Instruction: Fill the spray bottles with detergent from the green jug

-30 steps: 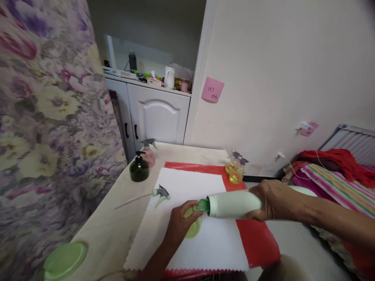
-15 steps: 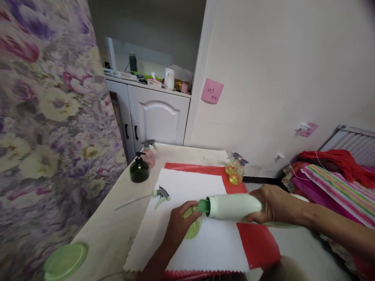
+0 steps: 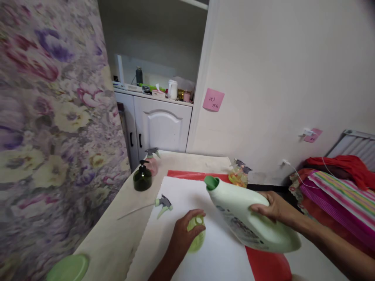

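Note:
My left hand (image 3: pixel 187 230) grips a small translucent yellow-green spray bottle (image 3: pixel 197 242) around its neck, and its open mouth faces up. My right hand (image 3: pixel 271 210) is wrapped round the handle of a large pale green jug (image 3: pixel 234 210). The jug leans with its dark green spout up and to the left, apart from the small bottle. A grey and green trigger spray head (image 3: pixel 164 203) with a long thin tube lies at the left edge of the white sheet (image 3: pixel 181 191).
A dark green pump bottle (image 3: pixel 142 178) and a pink spray bottle (image 3: pixel 151 164) stand at the back left. Spray bottles with yellow liquid (image 3: pixel 238 176) stand at the back right. A green lid (image 3: pixel 68 267) lies front left. Red sheeting (image 3: pixel 268 263) shows under the white sheet.
My right hand has tipped the jug back, so its spout has risen away from the small bottle's mouth. My left hand still holds the small bottle. The view has shifted slightly.

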Motion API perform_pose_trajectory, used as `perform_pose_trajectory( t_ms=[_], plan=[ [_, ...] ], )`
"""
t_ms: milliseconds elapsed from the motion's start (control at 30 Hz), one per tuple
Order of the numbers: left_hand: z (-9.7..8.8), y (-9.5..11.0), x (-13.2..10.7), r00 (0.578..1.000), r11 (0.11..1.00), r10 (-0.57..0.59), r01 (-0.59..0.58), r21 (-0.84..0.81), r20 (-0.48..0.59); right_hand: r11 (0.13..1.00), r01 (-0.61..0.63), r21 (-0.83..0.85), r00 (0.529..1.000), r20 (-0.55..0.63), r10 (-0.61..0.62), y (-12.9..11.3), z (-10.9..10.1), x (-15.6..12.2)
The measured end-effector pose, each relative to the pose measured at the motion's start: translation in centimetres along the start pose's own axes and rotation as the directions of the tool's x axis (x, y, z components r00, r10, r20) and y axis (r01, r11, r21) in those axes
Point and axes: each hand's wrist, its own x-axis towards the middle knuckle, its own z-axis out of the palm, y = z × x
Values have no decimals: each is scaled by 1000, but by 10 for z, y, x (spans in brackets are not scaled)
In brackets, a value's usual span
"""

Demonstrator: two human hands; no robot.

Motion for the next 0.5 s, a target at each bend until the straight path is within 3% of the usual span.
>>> perform_pose_trajectory(
  t_ms=[167,367,500],
  plan=[
    [0,-5,0,999,999,54,-54,4,-4,972,171,162,962,-241,-129,9,20,45],
    [-5,-9,2,997,997,79,-79,25,-4,937,276,216,919,-344,-191,2,82,106],
    [-8,-33,9,993,994,96,-99,43,72,891,344,296,886,-417,-203,-4,125,142]
  ],
)
